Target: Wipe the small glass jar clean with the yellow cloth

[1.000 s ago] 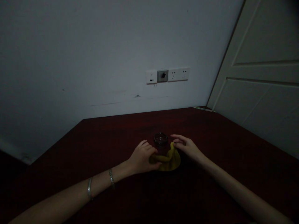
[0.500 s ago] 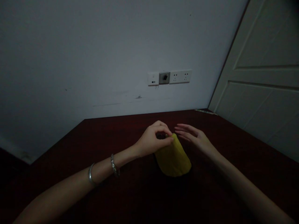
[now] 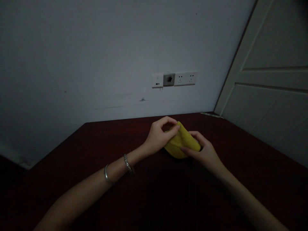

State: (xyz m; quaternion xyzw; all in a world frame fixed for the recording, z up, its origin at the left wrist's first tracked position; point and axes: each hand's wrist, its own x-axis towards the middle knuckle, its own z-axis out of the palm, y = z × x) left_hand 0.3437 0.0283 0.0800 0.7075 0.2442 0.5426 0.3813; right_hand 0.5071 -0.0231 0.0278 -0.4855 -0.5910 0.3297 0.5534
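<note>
1. Your left hand (image 3: 158,136) bends over from the left, thumb and fingertips pinched on the yellow cloth's (image 3: 179,144) top.
2. Your right hand (image 3: 207,154) clamps its right end between thumb and fingers.
3. The cloth, between your hands, blocks part of the table (image 3: 115,138).
4. Sockets (image 3: 185,79) sit beyond, a door (image 3: 269,96) rightward.

cloth (image 3: 182,140): matt fabric | bangle (image 3: 106,173): smooth, shiny metal | tabletop (image 3: 120,134): wood-look | sockets (image 3: 185,79): smooth plastic | wall (image 3: 96,57): matt
</note>
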